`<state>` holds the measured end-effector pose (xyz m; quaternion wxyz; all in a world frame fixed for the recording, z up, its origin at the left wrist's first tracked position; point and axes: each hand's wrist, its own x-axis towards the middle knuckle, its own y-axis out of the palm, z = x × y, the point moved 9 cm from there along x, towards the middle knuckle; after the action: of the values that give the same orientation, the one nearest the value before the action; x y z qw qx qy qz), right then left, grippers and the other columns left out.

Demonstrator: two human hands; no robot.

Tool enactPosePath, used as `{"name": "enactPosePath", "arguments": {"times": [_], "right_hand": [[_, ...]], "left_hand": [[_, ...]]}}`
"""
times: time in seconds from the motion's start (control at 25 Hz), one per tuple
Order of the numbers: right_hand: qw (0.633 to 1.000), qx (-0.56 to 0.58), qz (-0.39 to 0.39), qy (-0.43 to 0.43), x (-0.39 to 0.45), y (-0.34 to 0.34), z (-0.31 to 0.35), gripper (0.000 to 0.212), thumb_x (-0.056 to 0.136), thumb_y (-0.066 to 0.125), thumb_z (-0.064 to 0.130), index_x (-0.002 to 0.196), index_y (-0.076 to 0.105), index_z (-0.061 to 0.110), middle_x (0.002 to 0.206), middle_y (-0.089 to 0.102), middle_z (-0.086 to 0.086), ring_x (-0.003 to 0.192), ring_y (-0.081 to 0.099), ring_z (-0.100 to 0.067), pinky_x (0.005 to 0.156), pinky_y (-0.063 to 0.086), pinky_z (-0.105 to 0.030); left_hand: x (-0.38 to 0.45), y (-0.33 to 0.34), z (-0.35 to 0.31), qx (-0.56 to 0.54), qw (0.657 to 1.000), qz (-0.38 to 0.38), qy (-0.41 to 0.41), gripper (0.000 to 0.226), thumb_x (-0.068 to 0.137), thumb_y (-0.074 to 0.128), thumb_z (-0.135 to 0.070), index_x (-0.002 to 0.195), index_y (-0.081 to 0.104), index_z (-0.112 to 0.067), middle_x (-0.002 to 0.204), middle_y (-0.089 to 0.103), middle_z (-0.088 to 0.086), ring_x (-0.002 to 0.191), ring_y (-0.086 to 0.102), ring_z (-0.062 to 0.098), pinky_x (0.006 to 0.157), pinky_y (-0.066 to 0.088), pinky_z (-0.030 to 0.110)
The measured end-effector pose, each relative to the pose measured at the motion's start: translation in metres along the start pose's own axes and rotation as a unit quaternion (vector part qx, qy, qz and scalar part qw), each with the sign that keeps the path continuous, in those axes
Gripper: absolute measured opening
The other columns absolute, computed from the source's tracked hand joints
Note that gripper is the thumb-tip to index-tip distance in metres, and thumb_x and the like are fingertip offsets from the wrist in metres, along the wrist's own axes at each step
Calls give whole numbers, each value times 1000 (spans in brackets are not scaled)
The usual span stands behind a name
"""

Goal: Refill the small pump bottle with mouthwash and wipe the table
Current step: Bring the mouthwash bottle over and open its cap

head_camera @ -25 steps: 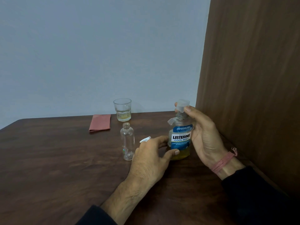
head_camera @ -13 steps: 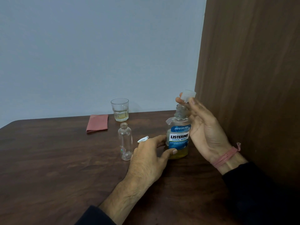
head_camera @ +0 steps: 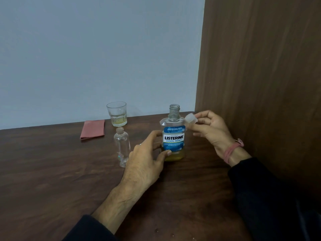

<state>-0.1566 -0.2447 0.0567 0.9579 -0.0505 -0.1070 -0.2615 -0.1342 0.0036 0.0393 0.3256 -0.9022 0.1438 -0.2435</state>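
Mouthwash bottle (head_camera: 173, 136) stands uncapped at the table's (head_camera: 52, 171) centre, the left hand (head_camera: 147, 162) gripping its lower body and the right hand (head_camera: 210, 129) pinching the clear cap (head_camera: 190, 120) at its 3 o'clock. Small pump bottle (head_camera: 122, 146) waits open-necked at its 9 o'clock. Set the cap well aside, then tip slowly, neck over neck, since that mouth looks narrow. Folded red cloth (head_camera: 93, 129) lies at 10 o'clock, by the glass (head_camera: 117, 113).
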Motion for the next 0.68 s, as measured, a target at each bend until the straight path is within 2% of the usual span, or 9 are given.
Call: {"name": "enactPosePath", "arguments": {"times": [0.08,0.16,0.24,0.32,0.44,0.56,0.68], "right_hand": [[995,-101,11,9,2,-4,-3,47,74,99,22,110,71,14,99,83,1,99,77,-17,64,59,-30],[987,-158,31,14,4,-8,-2,44,72,100,29,106,74,19,98,82,1,94,75,-15,63,56,-31],[980,-193,54,9,4,-13,0,38,72,101,28,103,78,23,99,81,0,91,73,-14,64,53,-29],[967,-236,100,10,4,-12,0,36,72,100,22,101,80,26,102,78,-2,86,68,-10,67,51,-26],[926,-322,197,34,-2,-2,-11,36,73,99,18,102,80,28,102,75,2,72,61,-1,66,47,-22],[887,-378,256,67,-8,4,-25,37,77,97,19,107,77,28,103,74,1,76,61,-4,67,45,-22],[879,-388,265,75,-7,7,-28,39,77,97,20,108,75,30,107,73,-1,81,63,-7,70,47,-25]], "left_hand": [[1,0,1,0,1000,4,-4,53,103,81,-46,145,50,-58,137,77,-31,72,75,2,80,57,16],[0,0,-1,4,1000,2,-8,56,104,81,-45,148,50,-55,139,77,-28,94,82,10,97,64,31],[0,0,0,9,1000,2,-15,58,104,80,-43,152,48,-52,143,76,-25,118,81,17,112,61,44],[-1,1,1,7,1000,0,-17,58,105,80,-42,153,48,-51,145,76,-23,118,82,22,113,60,48],[-2,0,1,9,1000,-6,-14,55,106,79,-41,150,48,-50,145,76,-21,112,83,27,111,61,50],[0,2,4,13,1000,-3,-20,57,106,79,-40,153,47,-48,148,75,-19,112,84,30,109,63,53],[0,3,4,19,1000,-2,-18,61,106,79,-39,156,45,-46,151,73,-19,112,83,32,108,64,53]]}}
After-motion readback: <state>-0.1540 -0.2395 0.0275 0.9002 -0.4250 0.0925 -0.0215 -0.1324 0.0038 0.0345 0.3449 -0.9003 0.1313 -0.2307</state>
